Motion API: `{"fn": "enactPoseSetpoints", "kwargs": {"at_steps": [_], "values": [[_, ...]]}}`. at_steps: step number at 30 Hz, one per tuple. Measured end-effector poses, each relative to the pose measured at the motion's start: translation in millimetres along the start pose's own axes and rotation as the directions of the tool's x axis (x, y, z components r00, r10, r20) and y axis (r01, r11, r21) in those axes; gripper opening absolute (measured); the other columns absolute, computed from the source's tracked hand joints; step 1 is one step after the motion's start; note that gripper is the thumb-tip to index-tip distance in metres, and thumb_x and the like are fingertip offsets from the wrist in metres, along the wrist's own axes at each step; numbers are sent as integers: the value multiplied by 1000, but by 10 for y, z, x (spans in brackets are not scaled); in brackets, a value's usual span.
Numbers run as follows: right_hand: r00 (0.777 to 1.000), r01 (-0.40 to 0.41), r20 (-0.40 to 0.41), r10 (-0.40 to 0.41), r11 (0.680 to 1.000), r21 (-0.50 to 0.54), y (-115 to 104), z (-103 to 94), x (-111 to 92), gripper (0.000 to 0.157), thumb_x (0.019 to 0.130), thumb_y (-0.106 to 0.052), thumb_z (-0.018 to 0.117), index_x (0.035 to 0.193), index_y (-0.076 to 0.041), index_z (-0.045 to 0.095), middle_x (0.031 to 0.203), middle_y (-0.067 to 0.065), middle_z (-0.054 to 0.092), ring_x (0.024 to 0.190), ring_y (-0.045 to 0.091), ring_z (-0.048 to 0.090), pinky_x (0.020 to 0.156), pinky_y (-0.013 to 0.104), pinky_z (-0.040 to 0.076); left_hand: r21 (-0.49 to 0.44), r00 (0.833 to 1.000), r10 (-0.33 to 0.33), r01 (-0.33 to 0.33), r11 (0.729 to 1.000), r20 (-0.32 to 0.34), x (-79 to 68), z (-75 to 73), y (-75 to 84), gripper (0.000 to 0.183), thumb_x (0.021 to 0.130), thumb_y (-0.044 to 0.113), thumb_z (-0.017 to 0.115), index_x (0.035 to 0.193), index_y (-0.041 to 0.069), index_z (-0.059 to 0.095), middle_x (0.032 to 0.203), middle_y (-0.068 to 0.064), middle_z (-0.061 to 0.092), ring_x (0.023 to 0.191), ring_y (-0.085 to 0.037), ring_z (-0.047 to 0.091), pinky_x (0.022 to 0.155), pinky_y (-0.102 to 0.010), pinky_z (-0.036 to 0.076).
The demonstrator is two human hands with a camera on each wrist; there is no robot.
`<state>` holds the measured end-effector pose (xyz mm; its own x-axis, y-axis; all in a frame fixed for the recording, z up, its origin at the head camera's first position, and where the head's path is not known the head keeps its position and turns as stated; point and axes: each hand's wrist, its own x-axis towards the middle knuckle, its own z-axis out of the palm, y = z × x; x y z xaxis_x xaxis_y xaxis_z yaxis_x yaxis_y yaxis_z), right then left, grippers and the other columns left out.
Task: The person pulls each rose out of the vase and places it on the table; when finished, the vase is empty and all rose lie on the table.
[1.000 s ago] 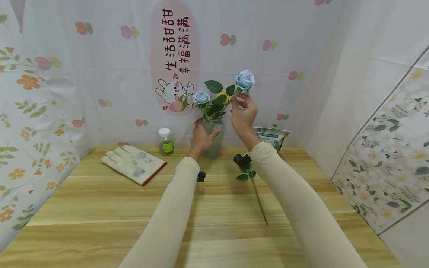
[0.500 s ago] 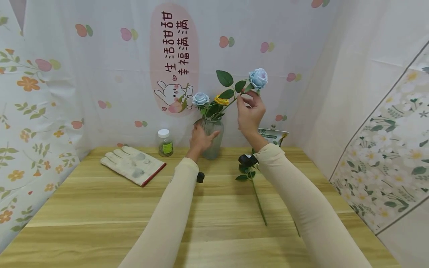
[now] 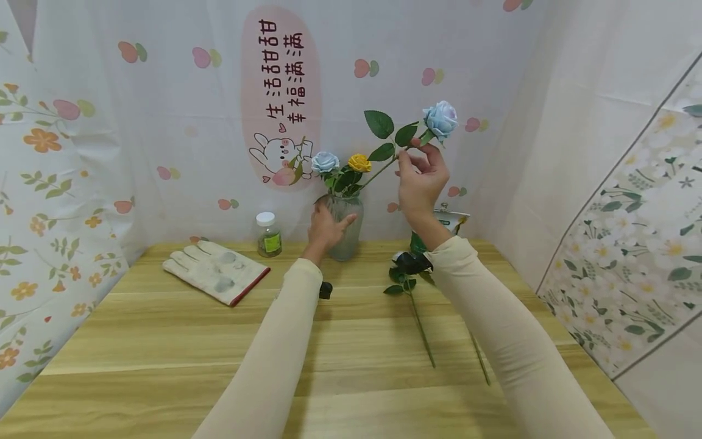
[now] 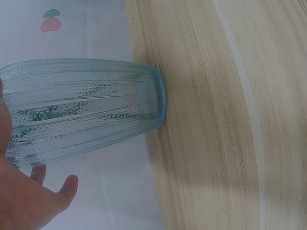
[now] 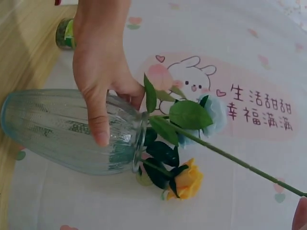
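Note:
A ribbed clear glass vase (image 3: 344,235) stands at the back of the table. My left hand (image 3: 327,227) grips it near the neck, thumb on one side and fingers around the other, as the right wrist view shows. A pale blue rose (image 3: 325,162) and a yellow rose (image 3: 359,163) stand in the vase. Up and to the right, my right hand (image 3: 422,183) pinches the stem of another blue rose (image 3: 440,120) just below its bloom. That green stem (image 5: 235,160) slants down to the vase mouth.
Two stems, one a leafy flower stem (image 3: 419,329), lie on the table (image 3: 351,390) near my right forearm. A work glove (image 3: 216,271) and a white-capped jar (image 3: 269,235) are to the left. A clipped pouch (image 3: 452,219) stands behind my right wrist.
My right hand has moved right and slightly up with the blue rose, so its stem leans farther out. The yellow rose has come into full view. My left hand stays on the vase.

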<state>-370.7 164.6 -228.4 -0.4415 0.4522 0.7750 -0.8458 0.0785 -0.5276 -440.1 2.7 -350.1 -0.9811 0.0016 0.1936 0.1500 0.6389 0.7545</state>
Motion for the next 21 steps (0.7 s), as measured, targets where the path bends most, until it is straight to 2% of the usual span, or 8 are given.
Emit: {"fn": "enactPoseSetpoints", "kwargs": {"at_steps": [4, 10, 14, 21], "values": [[997, -71, 34, 72, 997, -34, 4, -61, -32, 18, 89, 0, 69, 107, 0, 70, 103, 4, 66, 67, 14, 65, 59, 24, 55, 4, 1000, 2, -2, 1000, 3, 13, -4, -21, 97, 92, 60, 60, 155, 1, 16, 154, -25, 30, 139, -41, 34, 108, -59, 32], [988, -86, 123, 98, 991, -98, 70, -201, -128, 26, 91, 3, 65, 116, 7, 66, 114, 11, 63, 61, 9, 65, 51, 23, 52, -10, 1000, 1, -1, 1000, 18, 16, 3, -38, 96, 92, 60, 61, 155, 3, 16, 156, -22, 27, 142, -38, 31, 110, -57, 30], [973, -124, 179, 143, 986, -112, 49, -279, -195, 28, 91, 7, 62, 118, 9, 65, 118, 15, 61, 61, 11, 68, 49, 23, 51, -21, 1000, 4, -3, 1000, 15, 17, 7, -43, 97, 92, 59, 61, 155, 2, 16, 157, -23, 26, 142, -40, 30, 110, -59, 28], [945, -165, 256, 205, 971, -171, -64, -395, -319, 29, 90, 9, 61, 118, 13, 63, 118, 20, 61, 57, 4, 64, 50, 20, 50, -26, 1000, 8, -7, 1000, 10, 32, 8, -34, 96, 92, 59, 61, 155, 3, 16, 156, -23, 27, 142, -40, 30, 110, -60, 28]]}}
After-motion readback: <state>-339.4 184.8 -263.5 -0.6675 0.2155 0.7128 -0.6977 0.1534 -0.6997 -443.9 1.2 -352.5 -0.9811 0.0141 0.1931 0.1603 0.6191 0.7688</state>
